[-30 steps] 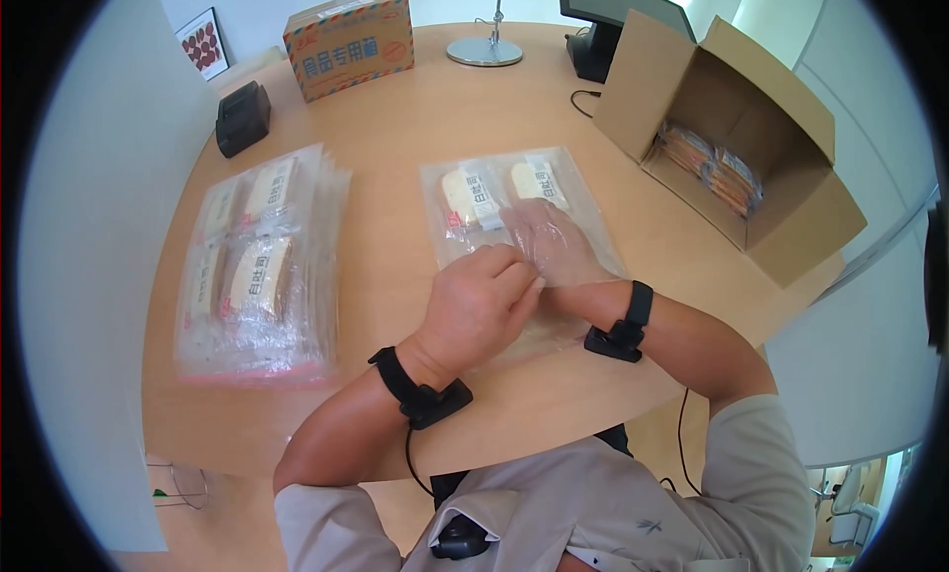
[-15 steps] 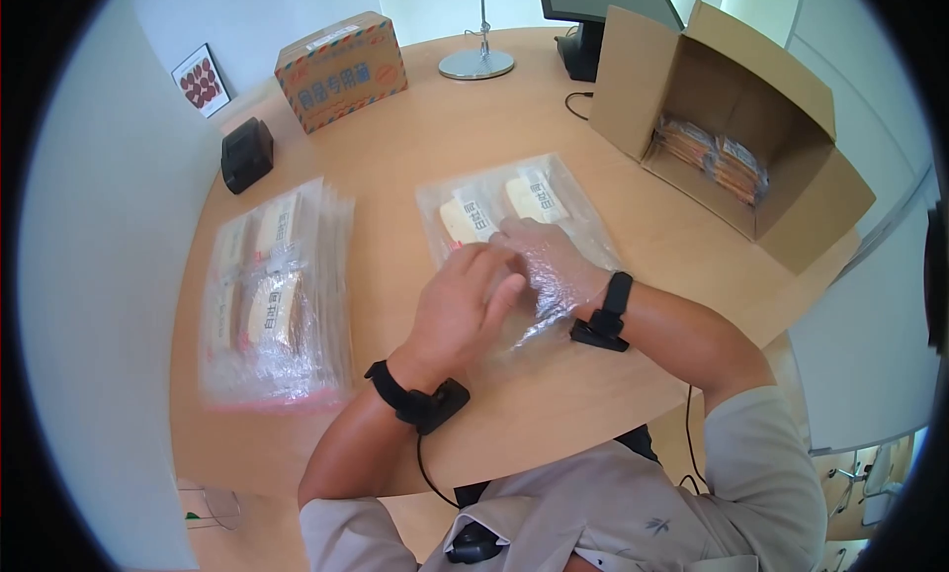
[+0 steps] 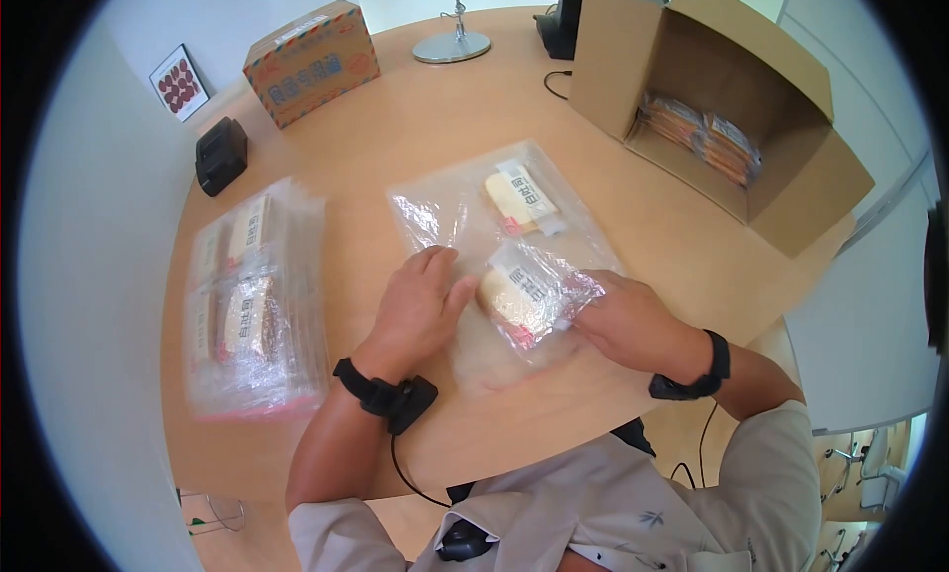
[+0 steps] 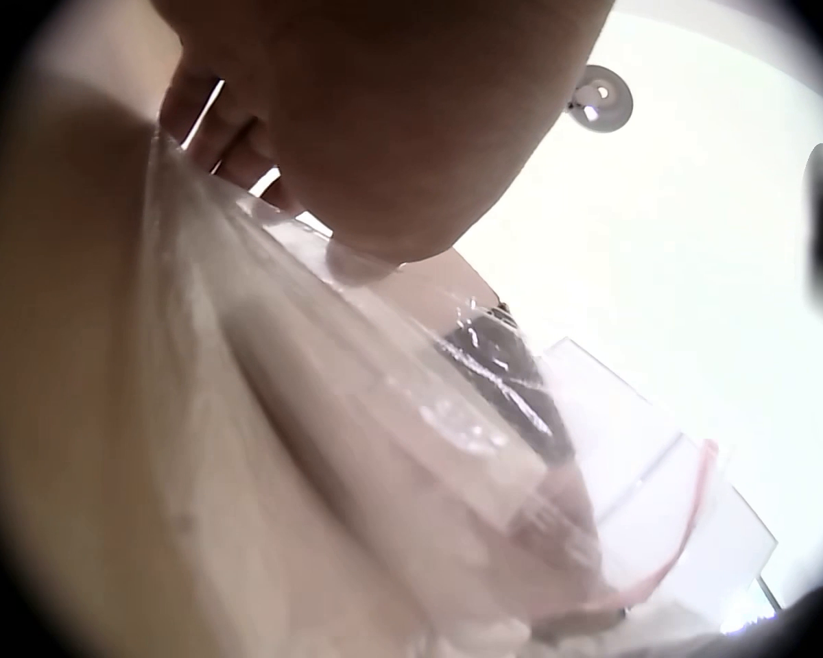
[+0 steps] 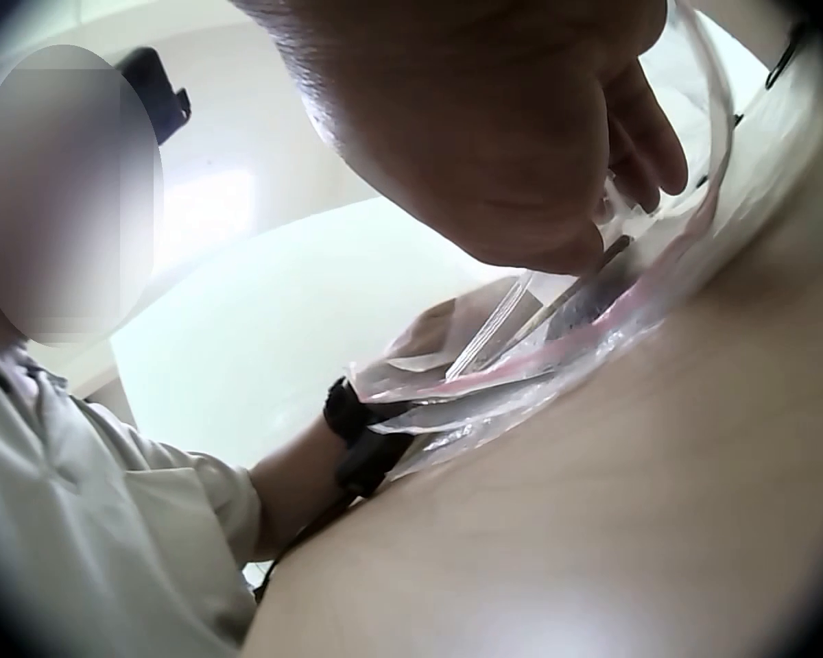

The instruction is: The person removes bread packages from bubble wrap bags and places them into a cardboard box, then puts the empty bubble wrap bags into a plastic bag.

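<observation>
In the head view a clear plastic bag (image 3: 465, 340) with a pink strip along its near edge lies mid-table. A wrapped bread packet (image 3: 522, 198) sits at the bag's far end. A second bread packet (image 3: 516, 300), in crinkled wrapping, overlaps the nearer half. My right hand (image 3: 633, 320) pinches this packet's right edge. The right wrist view has its fingertips (image 5: 645, 158) down by the bag's pink-edged mouth. My left hand (image 3: 415, 300) rests at the bag's left side, thumb apart from the fingers. Film runs beneath its fingers in the left wrist view.
On the left stands a pile of filled clear bags (image 3: 257, 305). An open carton (image 3: 692, 191) with several packets is at the right. Behind are a printed carton (image 3: 311, 68), a black device (image 3: 221, 157), a round stand base (image 3: 451, 47) and a monitor (image 3: 559, 28).
Two bread packets lay side by side at the bag's far end; now one lies nearer me, at the right hand. That hand has drawn back and right; the left has moved left.
</observation>
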Motion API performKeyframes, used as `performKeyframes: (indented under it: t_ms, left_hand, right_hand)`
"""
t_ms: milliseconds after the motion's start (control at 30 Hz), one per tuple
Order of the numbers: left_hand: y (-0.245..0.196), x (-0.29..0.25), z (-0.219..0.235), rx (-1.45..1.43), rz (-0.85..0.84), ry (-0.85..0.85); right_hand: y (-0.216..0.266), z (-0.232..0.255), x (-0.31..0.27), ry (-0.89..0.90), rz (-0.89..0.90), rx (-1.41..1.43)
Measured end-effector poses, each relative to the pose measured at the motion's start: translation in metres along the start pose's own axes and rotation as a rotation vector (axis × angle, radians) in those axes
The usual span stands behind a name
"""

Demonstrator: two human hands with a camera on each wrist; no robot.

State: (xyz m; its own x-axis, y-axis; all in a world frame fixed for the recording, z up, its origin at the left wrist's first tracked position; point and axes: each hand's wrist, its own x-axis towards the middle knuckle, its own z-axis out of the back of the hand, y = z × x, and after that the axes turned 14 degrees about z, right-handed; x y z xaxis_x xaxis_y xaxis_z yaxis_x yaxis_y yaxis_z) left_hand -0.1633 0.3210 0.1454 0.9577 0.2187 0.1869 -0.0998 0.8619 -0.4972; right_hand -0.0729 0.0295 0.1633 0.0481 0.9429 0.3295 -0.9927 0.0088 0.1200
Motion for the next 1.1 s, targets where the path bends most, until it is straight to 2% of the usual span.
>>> performKeyframes:
  t_ms: [33,100,133,200,233,300,333,400,433,500,533,600,633,700,733,800,833,900,967,1067,1100]
  left_hand:
    - [-0.001,0.000,0.000,0.013,0.001,-0.001]
    - [-0.001,-0.001,0.000,0.023,-0.006,0.013]
    - [-0.001,-0.002,0.000,0.033,-0.013,0.002]
    - [-0.002,-0.002,0.000,0.037,-0.033,0.005]
    - [-0.004,-0.002,0.000,0.034,-0.021,0.012]
    - [-0.006,-0.001,0.000,0.029,-0.024,0.031]
    - [-0.006,-0.002,-0.001,0.031,-0.015,0.037]
    - [-0.007,-0.002,-0.002,0.033,-0.020,0.052]
    - [-0.008,-0.002,-0.002,0.048,-0.032,0.041]
    - [-0.007,-0.001,-0.003,0.066,-0.054,0.034]
    - [-0.005,-0.001,-0.005,0.080,-0.070,0.018]
    - [-0.007,-0.001,-0.006,0.096,-0.093,0.004]
    - [-0.008,-0.001,-0.006,0.067,-0.067,0.007]
    - [-0.009,-0.003,-0.006,0.038,-0.049,0.010]
    - [-0.008,-0.003,-0.006,0.056,-0.067,-0.007]
    - [-0.008,-0.001,-0.008,0.057,-0.112,-0.032]
    - [-0.007,-0.002,-0.007,0.071,-0.103,-0.031]
    - [-0.007,-0.002,-0.007,0.075,-0.109,-0.036]
    - [-0.007,-0.002,-0.007,0.077,-0.116,-0.038]
    - [-0.005,-0.001,-0.007,0.060,-0.143,-0.045]
    - [-0.005,-0.001,-0.007,0.050,-0.142,-0.047]
  right_hand:
    - [0.004,0.008,-0.010,0.002,-0.009,0.003]
    - [0.011,0.020,-0.029,-0.063,-0.178,0.041]
    - [0.010,0.021,-0.041,-0.061,-0.196,0.043]
    - [0.007,0.026,-0.064,-0.224,-0.341,0.184]
    - [0.003,0.029,-0.074,-0.227,-0.360,0.180]
    - [-0.009,0.033,-0.093,-0.404,-0.409,0.345]
    - [-0.017,0.030,-0.104,-0.410,-0.424,0.337]
    - [-0.033,0.019,-0.122,-0.742,-0.639,0.827]
    - [-0.038,0.016,-0.127,-0.753,-0.648,0.821]
    - [-0.045,0.014,-0.132,-1.008,-0.755,1.130]
    - [-0.044,0.015,-0.131,-1.019,-0.757,1.128]
    - [-0.042,0.017,-0.126,-1.157,-0.878,1.386]
    - [-0.041,0.015,-0.126,-1.166,-0.879,1.384]
    - [-0.039,0.005,-0.127,-0.997,-0.879,1.156]
    - [-0.036,0.002,-0.125,-1.006,-0.879,1.148]
    - [-0.027,0.000,-0.119,-0.593,-0.830,0.838]
    - [-0.024,0.003,-0.118,-0.604,-0.838,0.816]
    - [-0.021,0.011,-0.115,-0.358,-0.832,0.655]
    - [-0.022,0.017,-0.115,-0.365,-0.810,0.701]
    - [-0.032,0.017,-0.119,-0.260,-0.767,0.811]
    - [-0.038,0.017,-0.124,-0.325,-0.733,0.997]
